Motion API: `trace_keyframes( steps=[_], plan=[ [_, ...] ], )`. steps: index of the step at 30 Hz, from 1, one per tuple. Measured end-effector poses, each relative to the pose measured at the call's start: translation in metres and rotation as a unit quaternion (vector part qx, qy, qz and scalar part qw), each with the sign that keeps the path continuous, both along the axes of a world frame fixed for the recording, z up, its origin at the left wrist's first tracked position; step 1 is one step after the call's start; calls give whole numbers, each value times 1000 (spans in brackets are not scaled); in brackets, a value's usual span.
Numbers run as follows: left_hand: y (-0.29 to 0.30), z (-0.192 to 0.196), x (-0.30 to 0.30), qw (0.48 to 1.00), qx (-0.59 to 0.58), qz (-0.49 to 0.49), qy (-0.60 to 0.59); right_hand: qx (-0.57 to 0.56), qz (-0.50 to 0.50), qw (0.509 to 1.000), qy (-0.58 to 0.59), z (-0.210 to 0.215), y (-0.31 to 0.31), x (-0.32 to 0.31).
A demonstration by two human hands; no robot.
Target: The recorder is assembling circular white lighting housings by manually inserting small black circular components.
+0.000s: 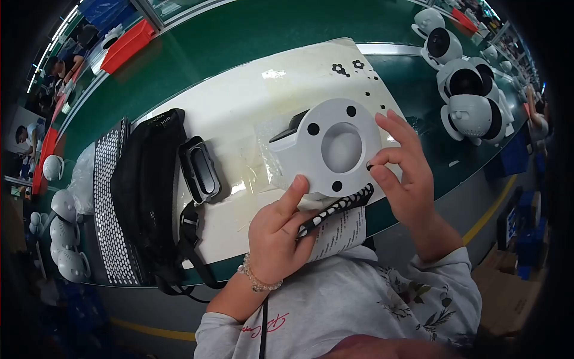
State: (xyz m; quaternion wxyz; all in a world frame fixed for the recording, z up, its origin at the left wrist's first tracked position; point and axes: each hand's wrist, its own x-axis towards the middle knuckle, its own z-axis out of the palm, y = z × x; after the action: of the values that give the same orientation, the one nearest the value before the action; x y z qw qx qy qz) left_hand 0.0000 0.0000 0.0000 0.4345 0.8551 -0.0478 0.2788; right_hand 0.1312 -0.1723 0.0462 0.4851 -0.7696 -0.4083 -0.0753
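A white plastic round base (323,122) with a recessed centre faces up in front of me. Three black round pads show plainly on its ring. My left hand (279,239) grips the base, thumb on its near-left rim. A black-and-white dotted strip (336,210) and a printed paper sheet (342,235) also lie by this hand, under the base; the fingers beneath are hidden. At the ring's right edge, my right hand (408,179) pinches a small black pad (369,166) between thumb and index finger, the other fingers raised. Whether this pad touches the ring, I cannot tell.
A pale board (239,96) covers part of the green table (221,45). On the left lie a black bag (149,185), an open black case (202,170) and a perforated sheet (107,209). White rounded devices (469,110) cluster at right; more white units (64,206) stand far left.
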Motion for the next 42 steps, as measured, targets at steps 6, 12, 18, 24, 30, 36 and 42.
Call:
trace_keyframes(
  steps=[6,12,18,24,30,36,42],
  plan=[
    [-1,0,3,1000,4,4,-2,-125,-46,936,-325,-1,-16,-1],
    [-2,-2,3,1000,11,1,3,-1,-21,998,-51,-2,-8,8],
    [2,-3,2,998,22,-33,-58,142,115,825,535,11,4,32],
    [9,1,-5,994,72,-65,-47,131,1,947,292,26,49,123],
    [4,3,-4,994,67,-82,-28,-306,-214,862,-343,-59,112,245],
    [3,4,-1,996,45,-75,-19,-449,-212,858,-133,-55,125,267],
    [6,2,-4,994,67,-86,-12,-316,-189,926,-78,-53,47,232]
  ],
)
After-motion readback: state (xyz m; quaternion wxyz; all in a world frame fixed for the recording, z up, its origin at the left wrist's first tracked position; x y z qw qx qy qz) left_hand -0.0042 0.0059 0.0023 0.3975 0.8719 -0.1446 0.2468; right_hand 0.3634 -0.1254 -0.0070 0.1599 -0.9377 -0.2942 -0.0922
